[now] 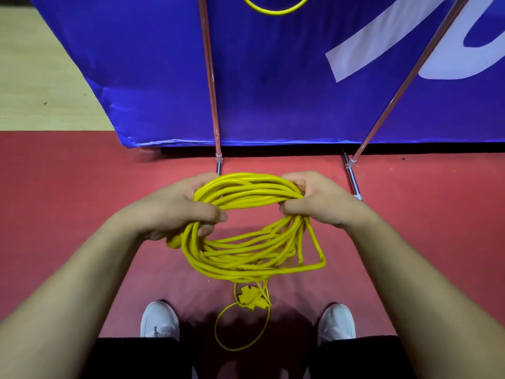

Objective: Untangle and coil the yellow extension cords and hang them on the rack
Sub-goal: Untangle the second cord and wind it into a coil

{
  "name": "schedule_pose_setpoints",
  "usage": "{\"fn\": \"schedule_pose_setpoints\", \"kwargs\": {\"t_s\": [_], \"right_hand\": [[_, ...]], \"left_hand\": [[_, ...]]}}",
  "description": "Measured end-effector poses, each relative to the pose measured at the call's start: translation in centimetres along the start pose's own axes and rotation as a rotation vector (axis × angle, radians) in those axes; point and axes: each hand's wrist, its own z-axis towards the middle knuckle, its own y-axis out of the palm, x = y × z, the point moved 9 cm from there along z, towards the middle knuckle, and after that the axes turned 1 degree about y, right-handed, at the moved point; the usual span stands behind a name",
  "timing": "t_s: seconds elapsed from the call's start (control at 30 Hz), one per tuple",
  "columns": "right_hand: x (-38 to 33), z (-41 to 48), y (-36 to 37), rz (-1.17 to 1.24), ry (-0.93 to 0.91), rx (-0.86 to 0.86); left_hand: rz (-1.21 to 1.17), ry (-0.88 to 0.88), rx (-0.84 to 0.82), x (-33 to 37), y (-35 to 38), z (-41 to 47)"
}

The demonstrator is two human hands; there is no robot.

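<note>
A coiled yellow extension cord [246,236] hangs in front of me above the red floor, with several loops bunched together. My left hand [177,206] grips the coil's left side, fingers curled round the strands. My right hand [317,199] grips the right side the same way. One loop sticks out at the lower right. A yellow plug end [250,298] dangles below the coil with a thin loop of cord [240,328] hanging between my feet. At the top edge, part of another yellow cord loop [274,8] hangs against the blue banner.
A blue banner [273,77] stands right ahead, its lower edge near the floor. Two thin metal rack poles [210,77] [410,72] slant down in front of it to feet on the red floor [82,192]. My white shoes [159,320] [337,321] are below.
</note>
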Motion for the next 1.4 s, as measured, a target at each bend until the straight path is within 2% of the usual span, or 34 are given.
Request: {"fn": "schedule_pose_setpoints", "kwargs": {"t_s": [0.2, 0.37, 0.5, 0.57, 0.63, 0.7, 0.77, 0.87, 0.97, 1.07, 1.13, 1.23, 1.3, 1.4], "right_hand": [[0.5, -0.4, -0.9, -0.079, 0.002, 0.039], [-1.3, -0.6, 0.0, -0.285, -0.044, -0.026], [-2.8, -0.7, 1.9, -0.436, -0.104, -0.125], [-3.3, -0.7, 2.5, -0.457, -0.128, -0.146], [-3.9, -0.8, 2.6, -0.476, -0.154, -0.132], [-4.1, -0.6, 2.1, -0.447, -0.184, -0.072], [-4.0, -0.3, 1.0, -0.401, -0.211, 0.064], [-2.1, 0.4, -1.2, -0.117, -0.133, 0.212], [1.0, 0.8, -1.8, 0.126, -0.023, 0.193], [5.5, 1.6, -0.6, 0.351, 0.159, 0.102], [7.6, 2.3, 0.3, 0.495, 0.2, 0.094], [8.8, 3.1, 0.4, 0.547, 0.203, 0.189], [8.8, 3.0, 0.9, 0.534, 0.228, 0.155], [9.2, 2.4, 0.8, 0.34, 0.223, 0.111]], "left_hand": [[0.178, 0.084, 0.011, 1.0, 1.1, 0.2], [0.264, 0.041, -0.063, -0.2, 1.9, 0.3], [0.19, -0.064, -0.242, -1.2, 4.6, 0.4], [0.094, -0.077, -0.265, -1.1, 5.4, 0.5], [0.096, -0.056, -0.256, -0.9, 5.7, 0.7], [0.083, -0.014, -0.215, -0.5, 5.6, 0.8], [-0.053, 0.014, -0.15, 0.0, 4.9, 0.9], [-0.331, 0.064, -0.054, 0.8, 3.2, 1.0], [-0.449, 0.103, -0.015, 1.2, 1.4, 0.7], [-0.502, 0.128, 0.033, 1.1, -0.3, 0.1], [-0.549, 0.131, 0.048, 1.1, -1.1, -0.3], [-0.577, 0.105, 0.085, 1.2, -2.1, -0.7], [-0.545, 0.113, 0.13, 1.3, -2.8, -0.8], [-0.569, 0.163, 0.155, 1.6, -3.8, -0.7]]}}
